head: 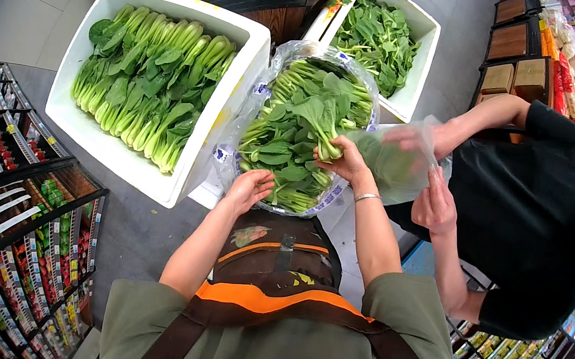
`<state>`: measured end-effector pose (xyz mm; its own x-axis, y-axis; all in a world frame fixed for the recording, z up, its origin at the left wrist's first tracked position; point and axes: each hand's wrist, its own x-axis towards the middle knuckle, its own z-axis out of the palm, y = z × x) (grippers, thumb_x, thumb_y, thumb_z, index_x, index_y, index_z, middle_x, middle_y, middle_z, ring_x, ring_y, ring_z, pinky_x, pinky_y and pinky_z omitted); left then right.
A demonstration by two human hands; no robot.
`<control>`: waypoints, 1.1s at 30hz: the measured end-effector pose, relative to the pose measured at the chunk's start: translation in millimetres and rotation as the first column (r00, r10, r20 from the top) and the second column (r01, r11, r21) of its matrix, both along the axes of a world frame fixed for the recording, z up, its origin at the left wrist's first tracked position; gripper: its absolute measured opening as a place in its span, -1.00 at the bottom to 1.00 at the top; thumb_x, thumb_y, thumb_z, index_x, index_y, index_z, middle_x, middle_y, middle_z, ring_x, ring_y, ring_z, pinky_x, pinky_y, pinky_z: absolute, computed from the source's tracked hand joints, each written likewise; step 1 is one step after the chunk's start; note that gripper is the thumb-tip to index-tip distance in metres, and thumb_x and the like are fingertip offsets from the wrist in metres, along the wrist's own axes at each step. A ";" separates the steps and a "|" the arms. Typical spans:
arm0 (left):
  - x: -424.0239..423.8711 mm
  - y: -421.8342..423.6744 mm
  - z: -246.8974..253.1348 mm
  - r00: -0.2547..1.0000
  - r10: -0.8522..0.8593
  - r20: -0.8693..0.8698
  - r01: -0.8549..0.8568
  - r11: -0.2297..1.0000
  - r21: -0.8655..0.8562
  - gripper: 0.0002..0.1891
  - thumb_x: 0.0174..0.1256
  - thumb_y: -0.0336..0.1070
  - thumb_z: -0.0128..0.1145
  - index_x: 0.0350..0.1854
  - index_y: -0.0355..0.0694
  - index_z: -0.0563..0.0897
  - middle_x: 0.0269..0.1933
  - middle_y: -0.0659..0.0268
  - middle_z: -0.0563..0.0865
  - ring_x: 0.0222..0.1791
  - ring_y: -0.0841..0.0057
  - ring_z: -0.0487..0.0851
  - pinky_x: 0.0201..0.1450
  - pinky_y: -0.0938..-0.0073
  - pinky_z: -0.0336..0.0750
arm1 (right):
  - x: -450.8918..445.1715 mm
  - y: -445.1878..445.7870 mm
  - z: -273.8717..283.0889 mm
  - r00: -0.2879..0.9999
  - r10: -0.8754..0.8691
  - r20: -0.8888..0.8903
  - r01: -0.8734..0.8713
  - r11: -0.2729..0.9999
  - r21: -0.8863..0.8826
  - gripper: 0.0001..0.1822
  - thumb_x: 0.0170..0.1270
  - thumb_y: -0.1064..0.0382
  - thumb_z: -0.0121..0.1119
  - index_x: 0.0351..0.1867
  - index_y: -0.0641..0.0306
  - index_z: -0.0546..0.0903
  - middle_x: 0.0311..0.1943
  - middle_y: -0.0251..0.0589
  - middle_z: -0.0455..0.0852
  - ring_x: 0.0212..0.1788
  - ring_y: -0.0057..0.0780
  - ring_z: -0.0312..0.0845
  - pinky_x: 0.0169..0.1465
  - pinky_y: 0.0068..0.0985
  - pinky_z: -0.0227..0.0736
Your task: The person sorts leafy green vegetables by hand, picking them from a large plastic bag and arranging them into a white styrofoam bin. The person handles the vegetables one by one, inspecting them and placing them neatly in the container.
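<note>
My right hand (343, 159) grips a small bunch of leafy greens (323, 116) by the pale stem ends, its leaves pointing up and left. Below it, a round container lined with clear plastic film (369, 78) holds many more greens (283, 151). At the container's lower left rim my left hand (252, 190) holds nothing, with its fingers apart. To the left, a white foam box (216, 143) holds bok choy (142, 84) in packed rows, stems outward.
Another person (520, 194) at the right holds a clear plastic bag (404, 162) beside my right hand. A second foam box (427, 51) of greens stands behind the container. Store shelves (27, 210) line the left, and a dark display stand (267, 0) is at the top.
</note>
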<state>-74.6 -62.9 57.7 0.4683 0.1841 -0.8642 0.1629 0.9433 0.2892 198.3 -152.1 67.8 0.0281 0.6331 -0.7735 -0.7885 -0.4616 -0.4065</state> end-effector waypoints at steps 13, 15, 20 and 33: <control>14.8 11.9 7.8 0.994 -0.057 0.090 0.054 0.998 0.045 -0.76 0.39 -0.19 0.03 -0.02 -0.19 0.52 -0.02 0.31 0.64 -0.08 0.49 0.60 -0.04 0.46 0.53 | -37.9 -20.2 40.4 0.496 -0.109 -0.861 0.588 0.772 0.241 -0.29 0.19 0.07 0.05 0.26 0.52 0.19 -0.19 -0.12 0.38 -0.21 -0.34 0.38 -0.04 -0.24 0.61; 24.5 7.3 23.9 0.993 -0.084 0.082 0.067 0.980 0.186 -0.76 0.40 -0.16 0.04 -0.03 -0.18 0.53 -0.04 0.33 0.64 -0.12 0.53 0.60 -0.07 0.50 0.52 | -41.6 -19.4 44.9 0.515 -0.133 -0.847 0.577 0.784 0.229 -0.30 0.21 0.08 0.05 0.27 0.51 0.19 -0.19 -0.18 0.35 -0.22 -0.40 0.34 -0.01 -0.21 0.57; 69.3 9.9 62.2 0.989 -0.143 -0.023 0.123 0.748 0.653 -0.64 0.27 -0.04 0.20 -0.13 -0.27 0.56 -0.21 0.32 0.65 -0.24 0.62 0.56 -0.16 0.55 0.47 | -52.8 -13.8 57.8 0.909 -0.184 -0.375 0.305 0.905 0.297 -0.46 0.23 0.10 -0.08 0.14 0.49 0.41 -0.01 0.06 0.59 0.00 -0.09 0.57 0.11 -0.15 0.51; 97.1 26.7 62.8 0.973 -0.230 -0.011 0.220 0.917 0.332 -0.70 0.11 -0.14 0.37 -0.22 -0.12 0.55 -0.43 0.51 0.56 -0.53 0.75 0.38 -0.50 0.66 0.21 | -74.1 -16.3 38.4 0.967 -0.249 -0.058 0.255 0.933 0.253 -0.58 0.26 0.21 -0.06 0.11 0.37 0.44 0.04 -0.07 0.58 0.07 -0.19 0.53 0.21 -0.17 0.40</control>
